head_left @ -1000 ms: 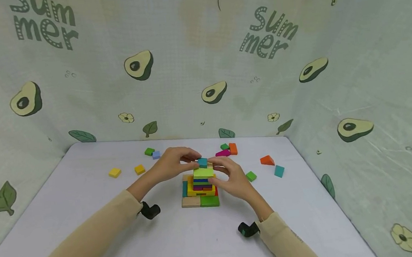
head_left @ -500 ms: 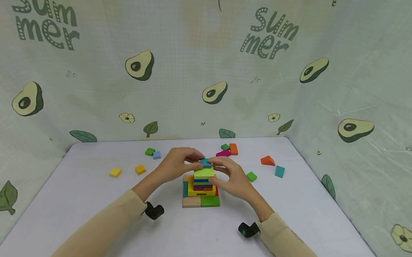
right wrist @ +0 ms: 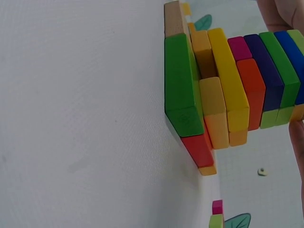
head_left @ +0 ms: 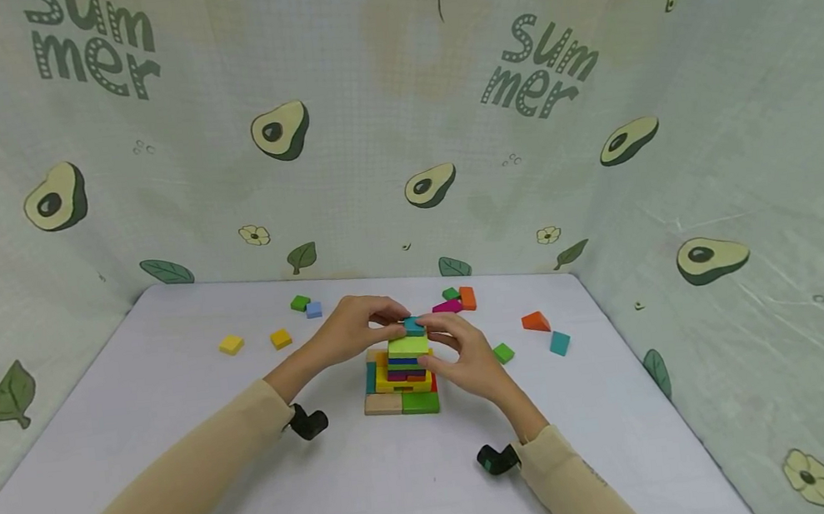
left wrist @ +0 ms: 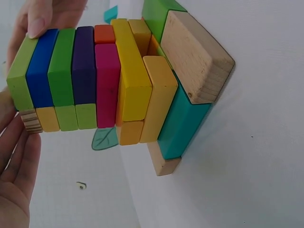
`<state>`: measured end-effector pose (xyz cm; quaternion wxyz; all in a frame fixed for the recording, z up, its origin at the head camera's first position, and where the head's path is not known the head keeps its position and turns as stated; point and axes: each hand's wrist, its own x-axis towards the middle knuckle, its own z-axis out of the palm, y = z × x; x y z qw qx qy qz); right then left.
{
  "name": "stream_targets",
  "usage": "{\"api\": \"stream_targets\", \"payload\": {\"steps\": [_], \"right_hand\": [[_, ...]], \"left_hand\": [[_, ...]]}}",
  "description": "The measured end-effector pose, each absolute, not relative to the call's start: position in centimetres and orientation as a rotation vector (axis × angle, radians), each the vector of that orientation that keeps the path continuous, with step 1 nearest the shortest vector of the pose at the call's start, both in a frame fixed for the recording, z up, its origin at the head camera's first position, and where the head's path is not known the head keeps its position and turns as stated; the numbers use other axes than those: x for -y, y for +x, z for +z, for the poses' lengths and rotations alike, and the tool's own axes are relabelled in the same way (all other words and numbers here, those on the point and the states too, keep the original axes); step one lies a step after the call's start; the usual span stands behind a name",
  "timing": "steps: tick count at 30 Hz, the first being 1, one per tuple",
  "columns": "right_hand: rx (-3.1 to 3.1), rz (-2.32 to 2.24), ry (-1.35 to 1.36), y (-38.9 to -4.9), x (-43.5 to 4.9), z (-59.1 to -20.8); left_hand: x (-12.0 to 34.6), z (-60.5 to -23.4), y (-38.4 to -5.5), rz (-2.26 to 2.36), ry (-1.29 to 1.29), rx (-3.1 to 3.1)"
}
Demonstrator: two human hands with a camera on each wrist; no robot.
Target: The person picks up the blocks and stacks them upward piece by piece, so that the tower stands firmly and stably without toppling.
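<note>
A layered tower of coloured wooden blocks (head_left: 407, 375) stands mid-table on a wider base with a tan block (left wrist: 194, 57) and a green block (right wrist: 183, 85) in front. At its top, my left hand (head_left: 355, 327) pinches a small teal block (head_left: 413, 325) between thumb and fingers, over the lime block (head_left: 408, 347). My right hand (head_left: 468, 357) grips the tower's upper right side. Its thumb lies against the front near the lime layer, as the left wrist view shows, and its index finger reaches the teal block's right edge. Part of the teal block is hidden by fingers.
Loose blocks lie around the tower: two yellow blocks (head_left: 231, 345) on the left, a light blue block (head_left: 314, 310) behind, a magenta block (head_left: 447, 307) and an orange block (head_left: 467, 298) at the back. An orange wedge (head_left: 535, 322) and a teal block (head_left: 560, 343) lie right.
My left hand has shifted slightly right with the teal block, bringing it closer to my right index finger. During the last half second both hands look still.
</note>
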<state>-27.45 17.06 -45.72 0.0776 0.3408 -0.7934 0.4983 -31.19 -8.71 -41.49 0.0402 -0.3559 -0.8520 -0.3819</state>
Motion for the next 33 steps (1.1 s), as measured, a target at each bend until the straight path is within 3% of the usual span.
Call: {"api": "stream_targets", "payload": {"steps": [33], "right_hand": [[2.376, 1.512, 1.015, -27.6, -17.1, -45.8]], "left_hand": [[9.5, -41.6, -31.7, -1.085, -1.04, 2.613]]}}
